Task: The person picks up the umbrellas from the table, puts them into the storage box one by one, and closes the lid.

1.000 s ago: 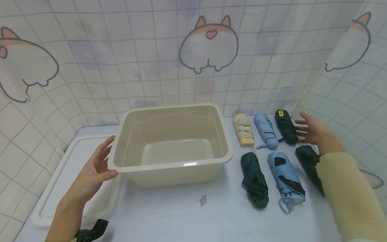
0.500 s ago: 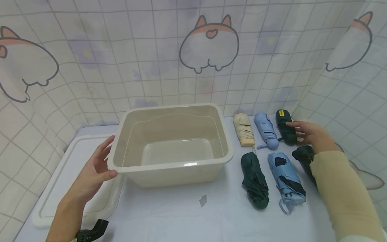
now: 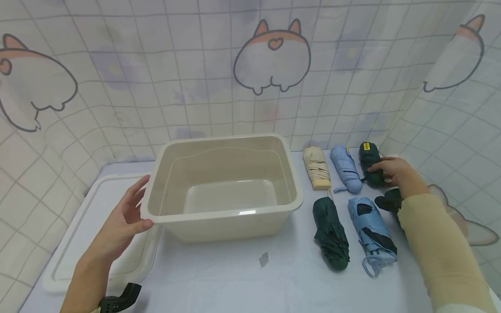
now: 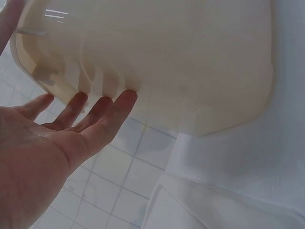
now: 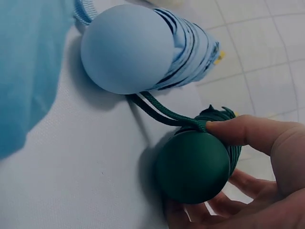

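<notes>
My right hand (image 3: 399,171) grips a dark green folded umbrella (image 3: 369,155) with a yellow tag, at the back right of the table. In the right wrist view, the thumb lies on the strap by its rounded handle (image 5: 193,167), fingers curving beneath. That umbrella rests beside a light blue folded umbrella (image 3: 346,170). My left hand (image 3: 119,224) is at the left end of a beige plastic tub (image 3: 223,221), thumb at the rim's front corner. Seen from the left wrist, its extended fingertips (image 4: 127,97) touch the tub's outer wall.
A cream umbrella (image 3: 316,168) stands nearest the tub. In front lie another green umbrella (image 3: 330,234) and a blue-and-black one (image 3: 372,230). A dark umbrella (image 3: 387,201) is partly hidden under my right sleeve. A white lid (image 3: 62,265) lies left, and patterned cloth (image 3: 188,95) hangs behind.
My right hand has moved left onto the dark green umbrella, its spread fingers closing round the handle end. The left hand and tub have stayed in place.
</notes>
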The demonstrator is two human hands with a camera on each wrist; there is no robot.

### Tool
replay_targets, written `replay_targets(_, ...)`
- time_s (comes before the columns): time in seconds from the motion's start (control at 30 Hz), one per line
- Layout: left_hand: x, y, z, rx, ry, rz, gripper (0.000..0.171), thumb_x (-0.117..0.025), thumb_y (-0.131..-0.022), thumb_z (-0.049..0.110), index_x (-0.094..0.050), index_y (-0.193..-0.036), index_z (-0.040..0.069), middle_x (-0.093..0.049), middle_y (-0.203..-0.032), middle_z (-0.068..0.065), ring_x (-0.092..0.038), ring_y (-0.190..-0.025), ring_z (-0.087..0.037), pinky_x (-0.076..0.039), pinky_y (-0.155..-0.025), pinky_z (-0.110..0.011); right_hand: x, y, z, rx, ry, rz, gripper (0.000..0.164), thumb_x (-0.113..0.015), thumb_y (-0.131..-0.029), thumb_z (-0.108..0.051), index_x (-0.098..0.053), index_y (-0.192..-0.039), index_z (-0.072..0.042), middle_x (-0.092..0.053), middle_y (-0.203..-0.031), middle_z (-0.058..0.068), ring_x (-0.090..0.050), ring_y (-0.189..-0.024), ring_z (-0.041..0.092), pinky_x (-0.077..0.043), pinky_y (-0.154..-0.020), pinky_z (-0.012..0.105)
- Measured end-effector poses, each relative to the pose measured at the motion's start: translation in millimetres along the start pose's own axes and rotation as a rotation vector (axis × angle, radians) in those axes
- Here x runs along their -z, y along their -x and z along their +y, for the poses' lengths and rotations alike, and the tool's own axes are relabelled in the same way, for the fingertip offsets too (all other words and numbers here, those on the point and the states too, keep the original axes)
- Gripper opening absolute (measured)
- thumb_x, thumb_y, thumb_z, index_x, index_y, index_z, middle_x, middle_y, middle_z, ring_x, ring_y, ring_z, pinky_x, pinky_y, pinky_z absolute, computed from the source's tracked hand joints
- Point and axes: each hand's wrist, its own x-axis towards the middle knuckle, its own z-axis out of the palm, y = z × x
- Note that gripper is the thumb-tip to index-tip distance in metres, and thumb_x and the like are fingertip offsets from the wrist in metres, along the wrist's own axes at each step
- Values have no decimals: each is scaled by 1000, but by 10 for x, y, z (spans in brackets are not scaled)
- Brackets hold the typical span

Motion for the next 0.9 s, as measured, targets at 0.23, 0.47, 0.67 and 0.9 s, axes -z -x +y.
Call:
replay_targets(0.23, 9, -4, 8, 18, -10, 11, 95, -76, -92, -1, -16, -165, 13, -31, -158, -15, -48, -134, -21, -50, -98, -29, 110, -15, 49, -14, -205, -161, 91, -57, -102, -9, 10, -163, -19, 25, -166, 16, 8, -152, 43, -18, -115, 65)
replay_targets(0.47, -18, -11, 11, -25, 27, 3, 94, -76, -91, -1, -18, -164, 9, -33, -157, -16, -50, -133, -24, -51, -97, -29, 166, 48, 48, -2, -292, -266, 91, -51, -103, -7, 19, -160, -22, 29, -164, 10, 13, -152, 38, -11, -119, 57)
replay_targets(0.67, -19, -21, -13, -41, 58, -6, 93, -73, -91, -6, -17, -164, 9, -32, -156, -16, -51, -132, -24, -51, -97, -30, 182, 109, -25, -13, -383, -273, 94, -55, -104, -11, 18, -162, -29, 24, -168, 4, -19, -148, 29, -42, -109, 38)
replay_targets(0.9, -26, -23, -19, -35, 51, -32, 90, -68, -95, -5, -12, -165, 12, -28, -157, -17, -51, -130, -26, -53, -95, -34, 134, 273, -128, -19, -483, -276, 97, -59, -103, -11, 13, -162, -38, 20, -169, -4, -43, -122, 20, -55, -85, 30)
